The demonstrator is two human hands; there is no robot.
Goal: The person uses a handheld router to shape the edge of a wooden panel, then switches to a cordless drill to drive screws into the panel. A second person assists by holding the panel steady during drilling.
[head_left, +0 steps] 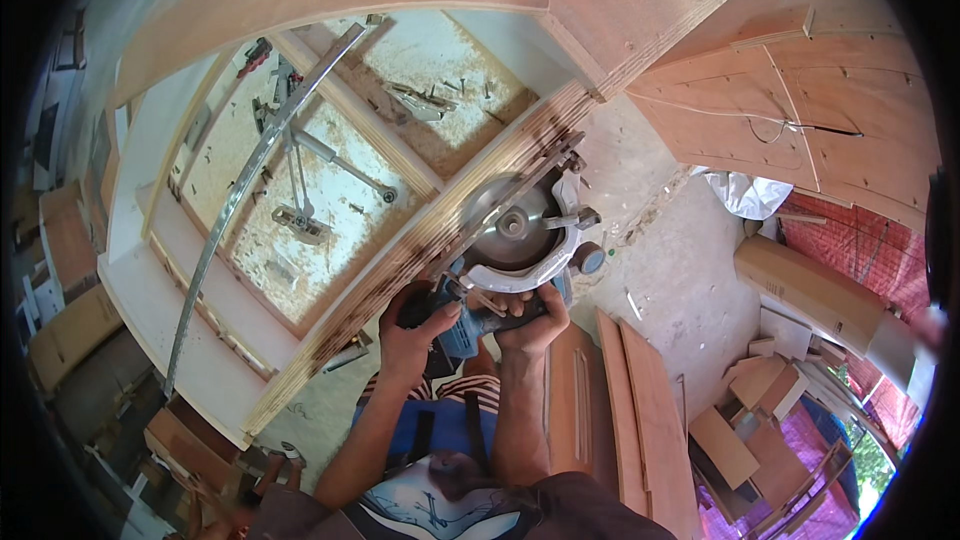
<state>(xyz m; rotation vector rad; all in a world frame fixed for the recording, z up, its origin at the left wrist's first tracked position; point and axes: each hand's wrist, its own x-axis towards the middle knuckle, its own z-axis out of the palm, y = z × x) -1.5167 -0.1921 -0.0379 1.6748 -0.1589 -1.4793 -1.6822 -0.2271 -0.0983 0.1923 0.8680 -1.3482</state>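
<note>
In the head view, the person works right at the long edge of a wooden frame (309,380), and both hands are on a circular saw (505,277). The left hand (408,338) has its grip wrapped about the blue and black body; the right hand (530,328) has its grip closed on the saw below the pale guard, some fingers tucked under. The saw lies against the frame's streaked rim, its round blade (540,240) facing up; I can't tell whether the teeth touch wood. Across the frame's compartments stretches a curved metal strip (240,195), with metal fittings (300,225) and screws scattered among sawdust. To the right, over the concrete floor (650,270), a white plastic bag (750,194) sits near a long cardboard box (815,290), and wooden boards (630,400) lean beside the person.
</note>
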